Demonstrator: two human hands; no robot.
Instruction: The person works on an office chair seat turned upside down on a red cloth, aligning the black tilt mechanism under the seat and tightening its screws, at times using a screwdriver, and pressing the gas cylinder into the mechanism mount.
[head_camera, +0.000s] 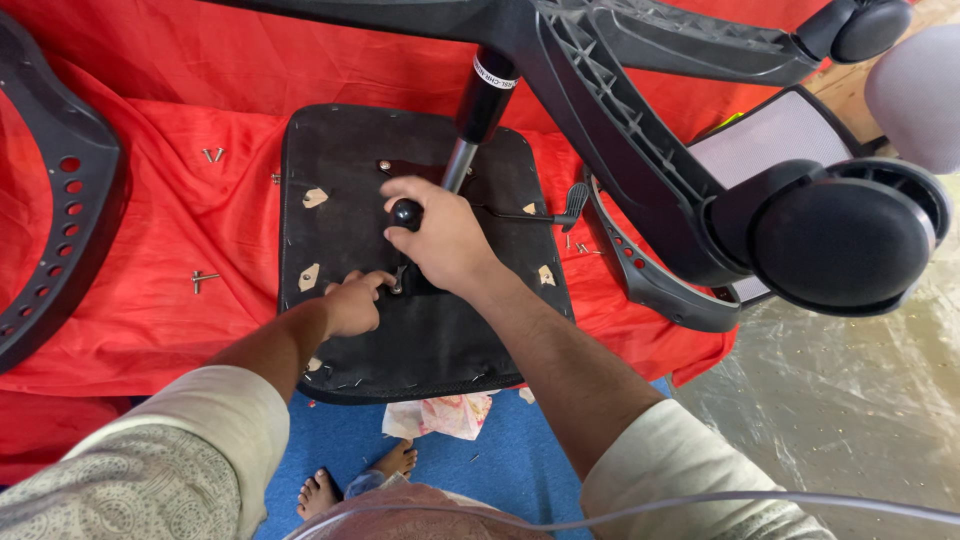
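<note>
An upturned black chair seat (340, 230) lies on a red cloth (160, 200), its underside facing up. My right hand (445, 240) is closed around a tool with a round black knob (405, 213), held upright over the metal mechanism plate at the seat's middle. My left hand (352, 302) rests on the seat just left of it, fingertips pinched at a small metal piece near the plate. The gas-lift column (478, 115) rises from the plate to the five-star wheel base (620, 110) overhead. A lever with a black paddle (570, 205) sticks out to the right.
Loose screws (203, 280) and another pair of screws (212, 154) lie on the red cloth at left. A black perforated armrest frame (55, 230) sits far left, another frame (650, 280) and a mesh back panel (770, 135) at right. A large caster (845, 240) hangs close. My bare feet (360, 480) stand on a blue mat.
</note>
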